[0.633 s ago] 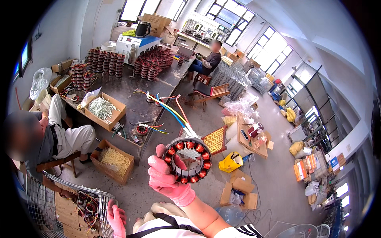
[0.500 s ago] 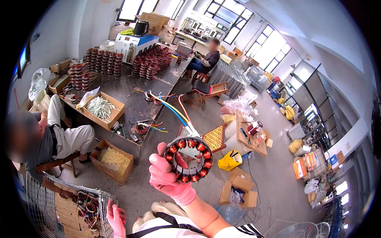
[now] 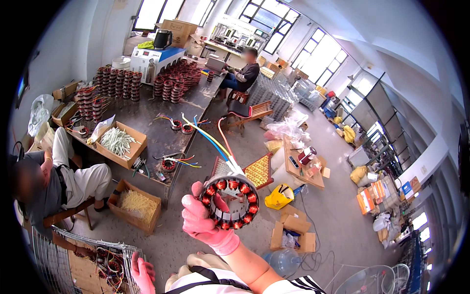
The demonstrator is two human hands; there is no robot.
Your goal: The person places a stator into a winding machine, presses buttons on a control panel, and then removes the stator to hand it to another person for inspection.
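My right hand (image 3: 208, 223), in a pink glove, grips a motor stator (image 3: 231, 202) by its left side and holds it up in front of me. The stator is a dark ring with orange-red copper windings. White sleeving and blue, yellow and red leads (image 3: 215, 142) rise from its top. My left hand (image 3: 142, 272), also in a pink glove, is low at the left, fingers apart and holding nothing. It is beside the rim of a wire basket (image 3: 107, 243) with several wired stators (image 3: 113, 267) and cardboard inside.
A seated person (image 3: 73, 176) at the left reaches an arm into the basket. The dark table (image 3: 171, 139) bears stacked stators (image 3: 117, 83) and a box of white tubes (image 3: 122, 147). Below are a box of yellowish strands (image 3: 137, 206), an open carton (image 3: 293, 235) and a yellow bag (image 3: 280, 197).
My view has turned a little, so the room sits slightly further left. The stator is still in my right hand and has tilted slightly. My left hand stays beside the basket.
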